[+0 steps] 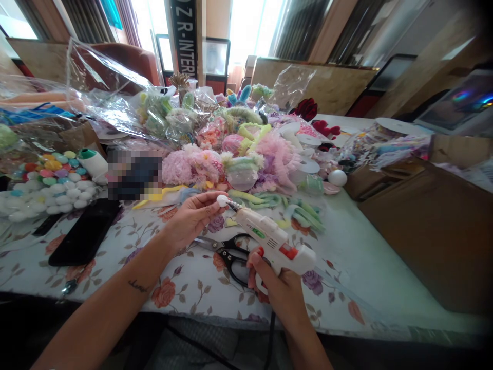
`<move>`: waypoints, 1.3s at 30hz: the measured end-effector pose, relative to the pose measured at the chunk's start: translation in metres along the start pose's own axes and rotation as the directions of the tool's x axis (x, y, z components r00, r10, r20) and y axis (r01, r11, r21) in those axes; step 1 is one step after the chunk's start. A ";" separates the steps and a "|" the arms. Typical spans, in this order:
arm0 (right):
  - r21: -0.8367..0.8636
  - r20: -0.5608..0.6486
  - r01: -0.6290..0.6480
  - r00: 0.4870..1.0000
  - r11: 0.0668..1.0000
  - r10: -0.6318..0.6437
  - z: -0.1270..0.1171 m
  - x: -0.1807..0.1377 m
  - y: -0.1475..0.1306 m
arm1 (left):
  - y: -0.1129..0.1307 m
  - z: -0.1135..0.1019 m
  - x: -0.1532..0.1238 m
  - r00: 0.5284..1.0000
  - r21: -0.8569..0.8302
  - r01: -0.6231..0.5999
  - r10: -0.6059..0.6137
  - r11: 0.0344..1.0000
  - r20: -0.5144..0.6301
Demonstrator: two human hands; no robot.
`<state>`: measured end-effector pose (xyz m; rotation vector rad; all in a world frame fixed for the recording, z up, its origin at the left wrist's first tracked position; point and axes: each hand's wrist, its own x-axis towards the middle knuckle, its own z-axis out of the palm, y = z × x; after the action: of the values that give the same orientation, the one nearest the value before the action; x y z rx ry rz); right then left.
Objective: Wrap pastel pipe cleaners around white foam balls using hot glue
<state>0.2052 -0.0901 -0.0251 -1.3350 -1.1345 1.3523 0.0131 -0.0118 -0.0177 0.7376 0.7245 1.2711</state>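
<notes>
My right hand (279,288) is wrapped round the handle of a white glue gun (265,234) with red parts, its nozzle pointing up and left. Between the fingertips of my left hand (194,216) is a small white piece (222,201), pinched right at the nozzle tip. Whether nozzle and piece touch I cannot tell. Beneath the glue gun lies a pair of scissors (227,254) with black handles, flat on the flowered tablecloth (185,293). A clear glue stick seems to trail from the gun's back end.
Pink trims (192,167), green strips (265,199) and plastic-wrapped craft supplies heap up across the back. At left are a black phone (84,234) and a bag of white and coloured balls (57,190). A cardboard box (427,226) stands at right; a white ball (337,178) lies near it.
</notes>
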 end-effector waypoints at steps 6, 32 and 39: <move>-0.024 0.011 0.008 1.000 1.000 -0.008 0.000 0.001 0.002 | 0.000 -0.001 0.001 1.000 0.026 -0.010 0.010 1.000 -0.006; -0.384 -0.602 0.012 0.754 0.923 -0.260 -0.208 0.057 -0.028 | -0.002 0.000 0.002 0.980 0.160 -0.046 0.075 0.986 -0.182; -0.596 -0.518 -0.142 0.820 0.790 -0.243 -0.257 0.103 -0.011 | 0.000 -0.002 0.004 0.983 0.054 -0.024 0.034 0.998 -0.182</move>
<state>0.4606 0.0176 -0.0319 -1.9890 -1.1986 0.4316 0.0125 -0.0078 -0.0189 0.6814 0.9012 1.3628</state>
